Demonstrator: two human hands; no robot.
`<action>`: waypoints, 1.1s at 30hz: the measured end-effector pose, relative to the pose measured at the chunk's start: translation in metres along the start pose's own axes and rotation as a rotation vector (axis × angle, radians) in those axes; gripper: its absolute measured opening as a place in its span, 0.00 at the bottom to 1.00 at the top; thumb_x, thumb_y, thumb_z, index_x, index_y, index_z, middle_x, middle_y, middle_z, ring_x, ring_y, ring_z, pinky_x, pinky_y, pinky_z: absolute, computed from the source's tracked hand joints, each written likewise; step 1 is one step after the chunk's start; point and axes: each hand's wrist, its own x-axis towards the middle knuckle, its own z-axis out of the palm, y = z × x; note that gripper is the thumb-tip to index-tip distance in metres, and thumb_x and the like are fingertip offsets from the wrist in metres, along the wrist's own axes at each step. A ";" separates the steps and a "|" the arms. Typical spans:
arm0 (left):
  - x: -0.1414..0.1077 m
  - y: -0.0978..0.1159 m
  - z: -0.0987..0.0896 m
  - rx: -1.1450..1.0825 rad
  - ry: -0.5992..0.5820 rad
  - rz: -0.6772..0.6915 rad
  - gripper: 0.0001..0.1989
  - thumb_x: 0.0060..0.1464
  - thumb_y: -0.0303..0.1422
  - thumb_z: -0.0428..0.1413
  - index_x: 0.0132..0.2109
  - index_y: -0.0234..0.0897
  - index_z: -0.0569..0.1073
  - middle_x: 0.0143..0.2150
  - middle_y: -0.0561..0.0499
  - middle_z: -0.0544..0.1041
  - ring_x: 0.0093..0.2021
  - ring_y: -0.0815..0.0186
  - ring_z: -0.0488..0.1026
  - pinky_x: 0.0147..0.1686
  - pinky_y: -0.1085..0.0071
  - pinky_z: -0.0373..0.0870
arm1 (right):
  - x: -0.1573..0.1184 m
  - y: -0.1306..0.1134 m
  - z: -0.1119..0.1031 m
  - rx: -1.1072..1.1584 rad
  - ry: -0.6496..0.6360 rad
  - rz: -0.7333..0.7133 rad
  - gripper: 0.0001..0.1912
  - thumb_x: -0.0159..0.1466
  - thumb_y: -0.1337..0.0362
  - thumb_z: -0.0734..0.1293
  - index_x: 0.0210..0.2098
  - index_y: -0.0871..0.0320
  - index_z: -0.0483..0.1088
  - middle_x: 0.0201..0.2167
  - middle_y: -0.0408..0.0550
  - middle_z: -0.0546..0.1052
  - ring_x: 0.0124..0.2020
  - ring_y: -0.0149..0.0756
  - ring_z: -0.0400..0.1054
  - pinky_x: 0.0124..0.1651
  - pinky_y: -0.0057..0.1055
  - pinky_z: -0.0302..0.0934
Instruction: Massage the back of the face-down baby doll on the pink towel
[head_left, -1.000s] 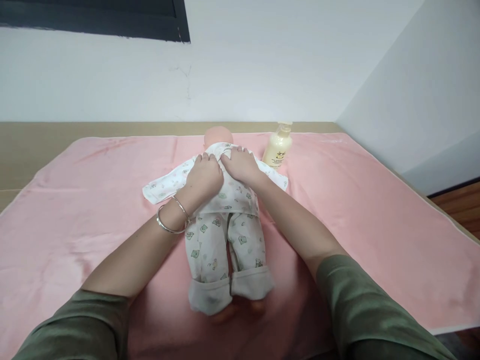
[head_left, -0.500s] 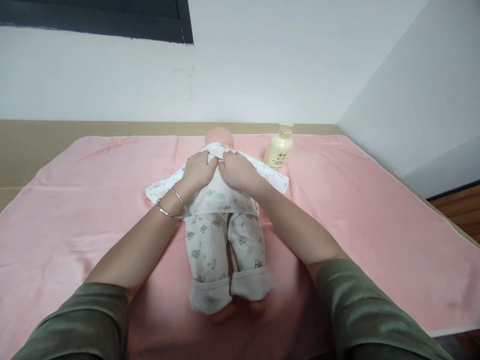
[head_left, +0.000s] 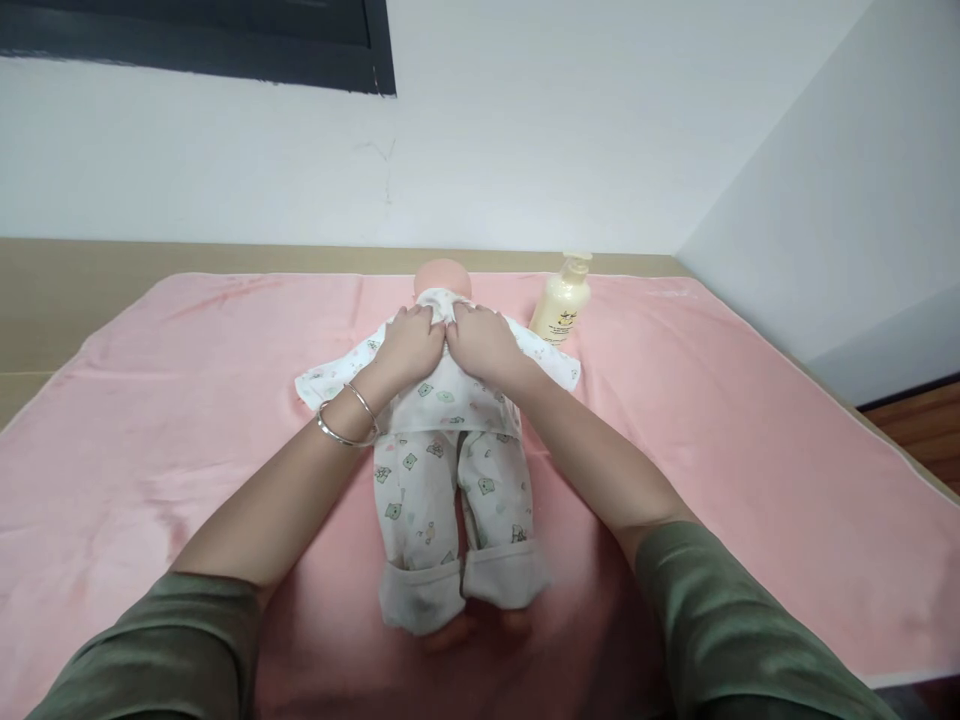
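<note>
A baby doll lies on a pink cloth, its bald head [head_left: 442, 278] toward the wall and its feet toward me. It wears a white printed top [head_left: 450, 405] and matching trousers [head_left: 491, 490] with turned-up cuffs. My left hand [head_left: 411, 343], with silver bangles at the wrist, rests on the upper part of the top, its fingers curled together on the fabric. Beside it, nearly touching, my right hand [head_left: 484, 345] presses on the top with its fingers bent. Whether either hand pinches cloth is hard to make out.
A pale yellow pump bottle [head_left: 561, 300] stands right of the doll's head on the pink cloth [head_left: 712, 450]. Behind runs a beige edge [head_left: 90, 290] against a white wall. A dark frame [head_left: 225, 45] is on the wall at upper left.
The fabric at the neckline, raised between my fingers before, now lies flatter. Both hands have shifted slightly on the upper back of the top. The whole view has moved a little.
</note>
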 end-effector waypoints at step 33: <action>-0.007 0.006 -0.003 0.086 0.040 0.001 0.18 0.62 0.30 0.44 0.42 0.30 0.79 0.45 0.32 0.80 0.51 0.47 0.76 0.55 0.53 0.71 | 0.015 0.017 0.004 0.140 -0.018 0.065 0.28 0.73 0.56 0.53 0.64 0.68 0.65 0.67 0.65 0.70 0.66 0.57 0.63 0.69 0.54 0.55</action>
